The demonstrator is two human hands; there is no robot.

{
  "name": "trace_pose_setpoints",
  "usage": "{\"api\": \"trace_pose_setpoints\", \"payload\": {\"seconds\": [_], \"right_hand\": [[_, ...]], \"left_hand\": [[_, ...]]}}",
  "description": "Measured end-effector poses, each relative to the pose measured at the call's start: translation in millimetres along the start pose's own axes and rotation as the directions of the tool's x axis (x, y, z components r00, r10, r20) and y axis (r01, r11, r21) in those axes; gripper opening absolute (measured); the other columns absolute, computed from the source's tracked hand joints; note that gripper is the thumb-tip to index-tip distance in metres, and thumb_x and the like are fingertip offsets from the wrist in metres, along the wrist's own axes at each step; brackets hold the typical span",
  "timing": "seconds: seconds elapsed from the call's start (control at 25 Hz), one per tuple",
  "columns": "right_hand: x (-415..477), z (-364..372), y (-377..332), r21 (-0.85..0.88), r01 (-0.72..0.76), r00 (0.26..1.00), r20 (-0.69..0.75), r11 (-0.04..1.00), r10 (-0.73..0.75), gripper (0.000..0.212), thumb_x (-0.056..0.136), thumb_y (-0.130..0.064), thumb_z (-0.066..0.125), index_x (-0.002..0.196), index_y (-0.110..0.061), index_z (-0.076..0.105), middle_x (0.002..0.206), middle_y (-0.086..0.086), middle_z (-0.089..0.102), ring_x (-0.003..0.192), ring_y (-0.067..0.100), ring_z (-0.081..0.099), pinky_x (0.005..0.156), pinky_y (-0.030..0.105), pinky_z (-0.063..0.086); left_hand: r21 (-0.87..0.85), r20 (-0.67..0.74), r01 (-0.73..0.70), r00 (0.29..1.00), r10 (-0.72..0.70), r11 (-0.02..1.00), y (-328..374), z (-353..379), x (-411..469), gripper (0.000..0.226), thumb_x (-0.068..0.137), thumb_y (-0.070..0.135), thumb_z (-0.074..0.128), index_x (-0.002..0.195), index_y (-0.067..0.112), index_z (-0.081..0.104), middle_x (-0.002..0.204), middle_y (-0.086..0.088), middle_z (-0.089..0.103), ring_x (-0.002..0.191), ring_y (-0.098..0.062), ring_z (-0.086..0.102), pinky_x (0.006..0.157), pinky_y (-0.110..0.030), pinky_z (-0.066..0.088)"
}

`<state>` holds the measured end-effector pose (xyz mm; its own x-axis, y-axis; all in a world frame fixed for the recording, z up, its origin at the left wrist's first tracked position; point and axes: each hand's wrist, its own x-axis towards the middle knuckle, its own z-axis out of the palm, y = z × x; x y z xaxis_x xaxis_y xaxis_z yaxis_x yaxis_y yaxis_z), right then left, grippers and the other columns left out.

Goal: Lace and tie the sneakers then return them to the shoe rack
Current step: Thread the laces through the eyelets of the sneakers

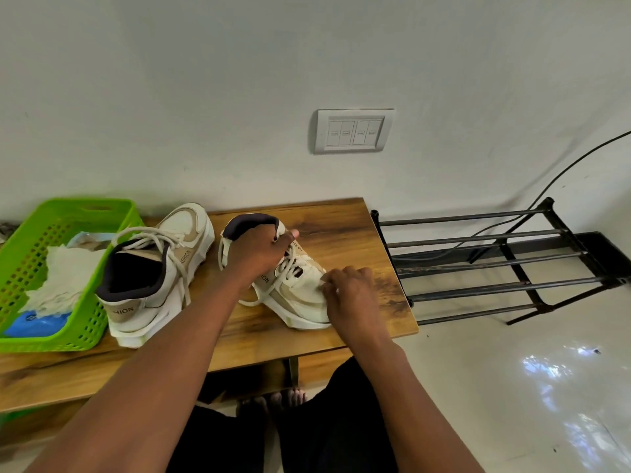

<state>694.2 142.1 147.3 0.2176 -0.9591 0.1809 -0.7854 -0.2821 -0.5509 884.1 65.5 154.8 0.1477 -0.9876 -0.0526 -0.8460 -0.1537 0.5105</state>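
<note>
Plainly, FASHION-lettered right sneaker (300, 300), left hand (256, 254) gripping

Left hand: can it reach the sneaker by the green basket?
Probably, once it lets go: the left hand grips the right-side sneaker, and only bare table separates it from the basket-side sneaker.

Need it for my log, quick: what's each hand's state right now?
Left hand: grips the sneaker at its collar.
Right hand: on the sneaker's toe; grip cannot be told.

left hand (254, 254) grips the collar of a sneaker (300, 298) near the desk's (355, 230) right edge; right hand (351, 291) pinches its toe.
</note>
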Motion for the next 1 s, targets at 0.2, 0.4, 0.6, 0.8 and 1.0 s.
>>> {"api": "trace_pose_setpoints", "payload": {"seconds": [0.2,0.4,0.6,0.8,1.0], "right_hand": [[9,3,3,0.115,-0.228,0.966,-0.1,0.967,0.239,0.016,0.101,-0.013,0.052,0.112,-0.011,0.064,0.107,0.004,0.061,0.099,0.022,0.056,0.079,0.032,0.046],[-28,-9,-4,-0.036,-0.199,0.975,0.095,0.979,0.202,0.013,0.093,-0.009,0.058,0.099,-0.008,0.069,0.093,0.004,0.065,0.086,0.019,0.06,0.061,0.018,0.031],[-3,-10,-1,0.195,-0.24,0.919,-0.269,0.951,0.287,0.014,0.096,-0.013,0.057,0.105,-0.016,0.067,0.097,-0.001,0.064,0.089,0.016,0.058,0.071,0.026,0.045],[41,21,-2,-0.015,-0.18,0.98,-0.09,0.984,0.178,0.023,0.099,-0.014,0.053,0.114,-0.013,0.07,0.108,0.009,0.068,0.109,0.029,0.052,0.083,0.035,0.042],[54,24,-19,-0.034,-0.157,0.988,-0.006,0.987,0.157,0.023,0.102,-0.022,0.051,0.117,-0.02,0.068,0.115,0.004,0.067,0.118,0.027,0.047,0.093,0.043,0.04]], "left_hand": [[-0.017,-0.054,0.087,0.995,-0.087,0.996,2,6,-3,0.053,0.097,0.058,0.041,0.07,0.014,0.053,0.063,0.0,0.057,0.062,-0.02,0.057,0.052,-0.029,0.034],[-0.074,-0.131,0.256,0.955,-0.264,0.964,6,12,3,0.054,0.099,0.055,0.037,0.073,0.012,0.056,0.069,-0.003,0.061,0.068,-0.025,0.059,0.059,-0.032,0.042],[-0.094,-0.071,0.24,0.966,-0.247,0.966,6,14,0,0.054,0.098,0.057,0.037,0.076,0.012,0.057,0.069,-0.003,0.061,0.069,-0.025,0.062,0.06,-0.032,0.046],[-0.067,-0.048,0.166,0.984,-0.17,0.984,9,16,-13,0.055,0.099,0.058,0.035,0.069,0.015,0.052,0.064,-0.005,0.061,0.062,-0.023,0.061,0.055,-0.031,0.042],[-0.046,-0.066,0.148,0.986,-0.151,0.988,7,17,-19,0.054,0.099,0.057,0.033,0.071,0.015,0.052,0.064,-0.004,0.061,0.061,-0.021,0.061,0.054,-0.031,0.044]]}}
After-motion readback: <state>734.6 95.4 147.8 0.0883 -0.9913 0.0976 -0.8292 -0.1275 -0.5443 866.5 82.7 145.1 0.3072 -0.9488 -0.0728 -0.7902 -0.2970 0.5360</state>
